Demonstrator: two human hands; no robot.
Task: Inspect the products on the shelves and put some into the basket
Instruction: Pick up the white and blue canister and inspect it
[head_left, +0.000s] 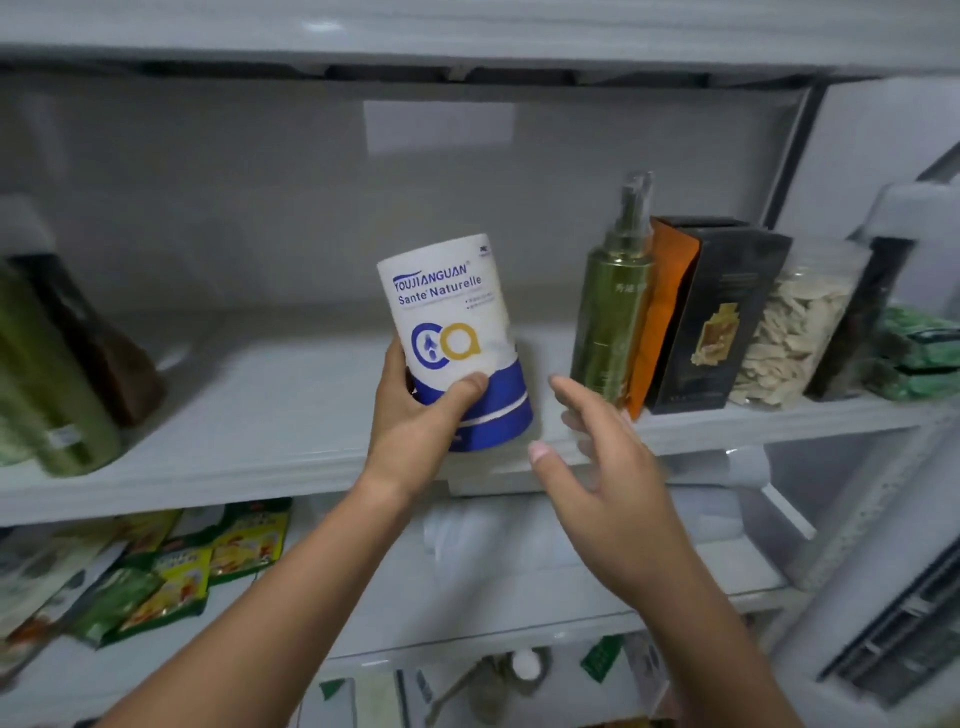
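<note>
Standing at far left of the white middle shelf (260, 415) are two blurred containers, one green bottle (47, 384) and one dark brown bottle (104, 353), leaning together. Below them, several green-and-yellow foil sachets (171, 571) are lying in a loose heap; the count is unclear.

Left hand (421, 421) is gripping one white-and-blue cardboard canister (457, 338) round its lower band, thumb across the front, fingers wrapped behind. It is tilting the canister, label toward the camera, just above the shelf, presumably so the print can be read.

Right hand (602, 467) is hovering just beside the canister, fingers spread and relaxed, holding nothing, probably readying to steady or turn it.

Further right, packed upright in a row: one olive-gold pump bottle (613, 312), one orange carton (665, 312), one black box with gold print (722, 322), one clear jar of pale slices (805, 327).

No basket is showing.
</note>
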